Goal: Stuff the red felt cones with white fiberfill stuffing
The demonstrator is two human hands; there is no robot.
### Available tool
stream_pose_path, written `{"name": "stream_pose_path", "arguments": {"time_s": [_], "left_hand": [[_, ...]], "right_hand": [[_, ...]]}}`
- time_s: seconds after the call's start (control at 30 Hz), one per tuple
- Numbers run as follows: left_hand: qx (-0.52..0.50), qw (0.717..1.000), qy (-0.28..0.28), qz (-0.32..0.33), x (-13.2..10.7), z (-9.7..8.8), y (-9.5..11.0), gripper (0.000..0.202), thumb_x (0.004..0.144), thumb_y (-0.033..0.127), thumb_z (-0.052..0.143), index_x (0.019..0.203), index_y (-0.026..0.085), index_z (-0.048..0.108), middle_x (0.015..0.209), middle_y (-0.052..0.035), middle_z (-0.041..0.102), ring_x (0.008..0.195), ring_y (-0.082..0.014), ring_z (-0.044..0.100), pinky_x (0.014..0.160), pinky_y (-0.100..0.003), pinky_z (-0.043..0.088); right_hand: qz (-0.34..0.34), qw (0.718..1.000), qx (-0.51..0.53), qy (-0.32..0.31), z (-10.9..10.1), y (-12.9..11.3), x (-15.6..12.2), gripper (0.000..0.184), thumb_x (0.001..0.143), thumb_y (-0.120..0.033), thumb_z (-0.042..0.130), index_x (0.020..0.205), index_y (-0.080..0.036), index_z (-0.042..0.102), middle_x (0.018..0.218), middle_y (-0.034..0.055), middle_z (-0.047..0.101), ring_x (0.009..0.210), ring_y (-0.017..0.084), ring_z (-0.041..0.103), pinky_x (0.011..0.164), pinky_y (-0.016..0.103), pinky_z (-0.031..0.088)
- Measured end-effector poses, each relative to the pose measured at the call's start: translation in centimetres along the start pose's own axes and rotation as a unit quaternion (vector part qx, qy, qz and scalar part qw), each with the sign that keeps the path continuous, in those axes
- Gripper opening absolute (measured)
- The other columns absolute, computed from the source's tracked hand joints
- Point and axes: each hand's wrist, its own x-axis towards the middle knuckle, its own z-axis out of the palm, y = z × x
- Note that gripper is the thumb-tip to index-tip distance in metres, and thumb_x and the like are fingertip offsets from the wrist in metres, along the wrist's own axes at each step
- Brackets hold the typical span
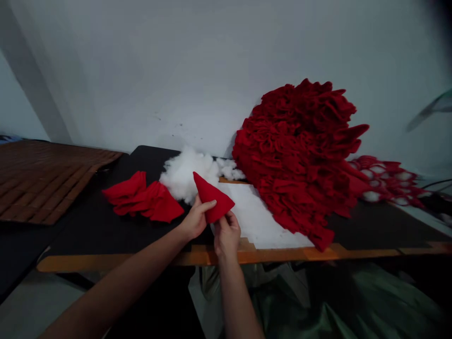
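Black tabletop (88,235) below a white wall (141,80), left hand (193,219) and right hand (226,234) pinching a red felt cone (212,197) between their fingers (208,203).

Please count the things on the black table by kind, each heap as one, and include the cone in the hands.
Red fabric cone: 1
Pile of red fabric: 1
Heap of red fabric cones: 1
Cluster of stuffed red cones: 1
Heap of white stuffing: 1
White sheet: 1
Total: 6

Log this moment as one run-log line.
left hand: holds pointed red fabric cone | right hand: pinches same cone | nearby: fluffy white fibre stuffing; folded red fabric pieces; large red fabric heap
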Motion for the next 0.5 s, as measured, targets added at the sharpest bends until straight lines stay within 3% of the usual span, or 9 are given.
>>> {"name": "stream_pose_path", "arguments": {"time_s": [0.1,0.2,0.27,0.37,0.5], "left_hand": [[0.035,0.999,-0.024,0.01,-0.2,0.0,-0.2,0.058,0.056,0.008,0.07,0.105,0.019,0.042,0.094,-0.0022,0.06,0.087,-0.0147,0.058,0.085,-0.033,0.044],[0.081,0.996,-0.034,0.032,-0.3,-0.2,-0.5,0.064,0.053,0.008,0.072,0.107,0.019,0.041,0.093,-0.0018,0.06,0.085,-0.0144,0.058,0.086,-0.035,0.043],[0.103,0.993,-0.028,0.055,-0.2,-0.4,-0.5,0.064,0.053,0.01,0.072,0.108,0.019,0.039,0.091,-0.0017,0.059,0.082,-0.0139,0.058,0.084,-0.035,0.043],[0.168,0.981,-0.03,0.087,-0.2,-0.4,-0.7,0.069,0.053,0.013,0.072,0.111,0.019,0.036,0.096,-0.0038,0.057,0.085,-0.0156,0.057,0.082,-0.036,0.045],[0.32,0.938,-0.081,0.105,-2.0,0.2,-2.0,0.079,0.054,0.017,0.073,0.12,0.017,0.03,0.105,-0.0082,0.053,0.094,-0.019,0.054,0.085,-0.035,0.044]], "right_hand": [[-0.048,0.998,-0.021,0.03,0.4,-0.2,-0.1,0.027,0.06,-0.025,0.063,0.084,-0.016,0.055,0.08,0.0007,0.063,0.073,0.013,0.057,0.074,0.03,0.046],[-0.107,0.989,-0.1,-0.01,0.5,-0.3,-0.8,0.024,0.066,-0.025,0.059,0.089,-0.016,0.058,0.088,0.0034,0.064,0.085,0.015,0.057,0.083,0.031,0.043],[-0.081,0.993,-0.076,-0.047,0.4,-0.5,-1.2,0.025,0.07,-0.027,0.056,0.093,-0.017,0.058,0.093,0.0039,0.064,0.089,0.015,0.057,0.085,0.032,0.043],[-0.015,0.999,0.029,-0.042,-0.1,-1.5,-1.8,0.026,0.07,-0.032,0.057,0.094,-0.019,0.057,0.092,0.0019,0.064,0.085,0.014,0.059,0.079,0.032,0.046],[-0.025,0.999,0.046,-0.014,-2.1,-3.9,-3.3,0.026,0.069,-0.031,0.062,0.091,-0.018,0.059,0.09,0.0014,0.065,0.084,0.013,0.059,0.083,0.031,0.045]]}}
